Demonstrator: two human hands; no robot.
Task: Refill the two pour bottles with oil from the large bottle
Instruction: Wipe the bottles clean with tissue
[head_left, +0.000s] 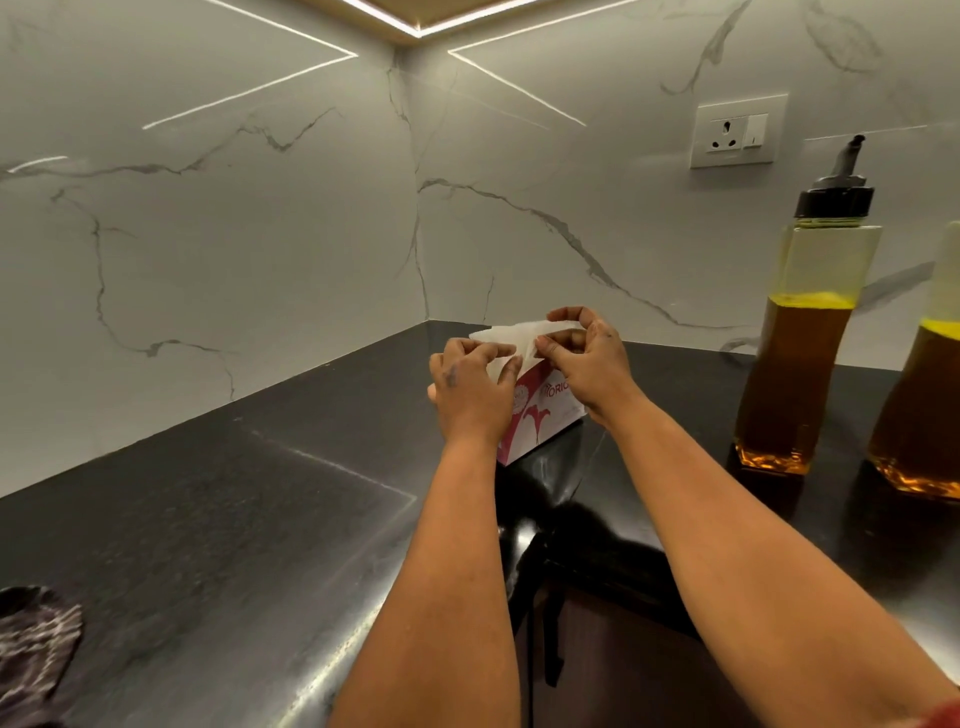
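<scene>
Two clear pour bottles holding amber oil stand at the right of the black counter: one with a black spout cap (802, 332), and another (924, 405) cut off by the frame's right edge. In the corner stands a pink and white tissue box (540, 415). A white tissue (511, 338) sticks up from it. My left hand (470, 387) pinches the tissue's left side and my right hand (587, 353) pinches its right side, above the box. The large bottle is out of view.
The black stone counter (208, 519) wraps around a corner under white marble walls. A wall socket (737, 132) sits above the bottles. A dark patterned cloth (31, 649) lies at the lower left. A dark cabinet front (597, 649) shows below the counter edge.
</scene>
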